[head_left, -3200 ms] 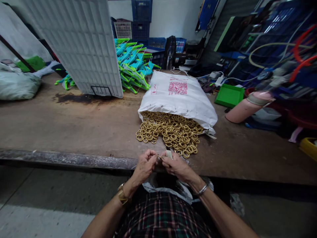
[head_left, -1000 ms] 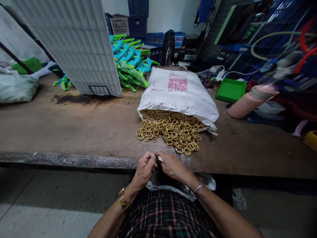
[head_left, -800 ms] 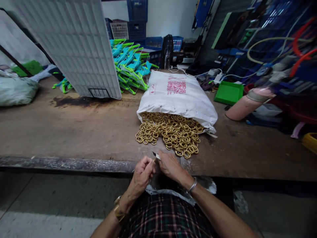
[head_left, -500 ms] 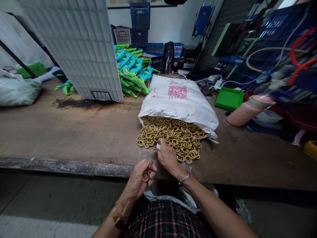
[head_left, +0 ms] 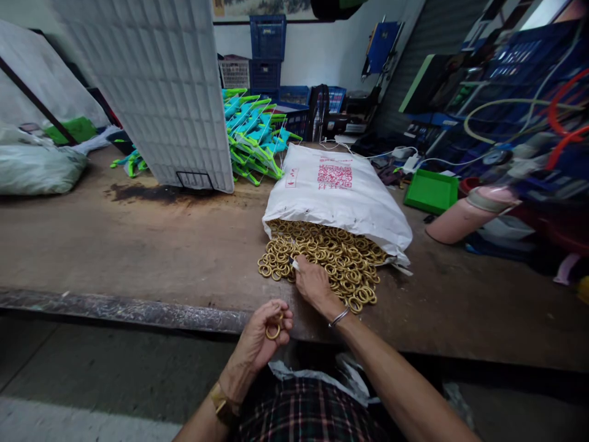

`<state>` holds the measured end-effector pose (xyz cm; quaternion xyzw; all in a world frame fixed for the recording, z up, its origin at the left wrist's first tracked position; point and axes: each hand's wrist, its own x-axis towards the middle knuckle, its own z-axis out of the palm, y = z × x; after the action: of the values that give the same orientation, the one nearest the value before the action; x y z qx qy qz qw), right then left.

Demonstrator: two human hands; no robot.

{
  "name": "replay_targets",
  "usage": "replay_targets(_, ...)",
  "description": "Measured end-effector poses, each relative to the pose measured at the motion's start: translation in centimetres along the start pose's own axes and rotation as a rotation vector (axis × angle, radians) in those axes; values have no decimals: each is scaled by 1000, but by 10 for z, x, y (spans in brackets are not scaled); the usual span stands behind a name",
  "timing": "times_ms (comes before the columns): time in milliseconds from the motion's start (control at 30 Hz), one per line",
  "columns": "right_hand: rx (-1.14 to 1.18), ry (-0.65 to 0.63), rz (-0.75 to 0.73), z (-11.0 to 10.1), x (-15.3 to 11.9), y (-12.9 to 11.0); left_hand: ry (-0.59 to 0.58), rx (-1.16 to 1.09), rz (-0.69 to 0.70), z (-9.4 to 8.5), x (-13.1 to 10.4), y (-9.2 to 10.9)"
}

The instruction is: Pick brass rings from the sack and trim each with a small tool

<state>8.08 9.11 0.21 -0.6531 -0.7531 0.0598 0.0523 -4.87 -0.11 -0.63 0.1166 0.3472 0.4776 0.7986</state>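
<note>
My left hand (head_left: 264,331) is over the bench's front edge, palm up with its fingers curled. Gold-coloured metal rings (head_left: 273,332) sit in its fingers. Forward and to the right, my right hand (head_left: 315,285) reaches to the near left part of a ring pile (head_left: 350,276). At its fingertips is a small white thing with a dark tip (head_left: 294,263); whether it is a tool or a finger wrap I cannot tell. The pile spills out of the open mouth of a white woven sack (head_left: 299,199) with red print, lying on its side.
On the wooden bench (head_left: 138,245), a tall white ribbed panel (head_left: 184,110) stands to the left, with green and turquoise plastic parts (head_left: 253,135) behind it. A green tray (head_left: 431,191) and a pink bottle (head_left: 455,218) lie right of the sack. A pale bag (head_left: 41,169) is far left.
My right hand has moved slightly into the pile, and the white thing's dark tip now shows. The left hand has turned a little, its rings still held. The view has shifted slightly.
</note>
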Motion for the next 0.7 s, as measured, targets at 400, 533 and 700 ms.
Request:
replay_targets(400,711,46,-23,6,-36,32,95,312,183,15,17,-4)
replay_targets(533,916,-62,32,9,-43,36,183,565,293,20,25,-6)
replay_targets(700,1161,-170,142,13,-49,39,173,713,317,23,34,-7)
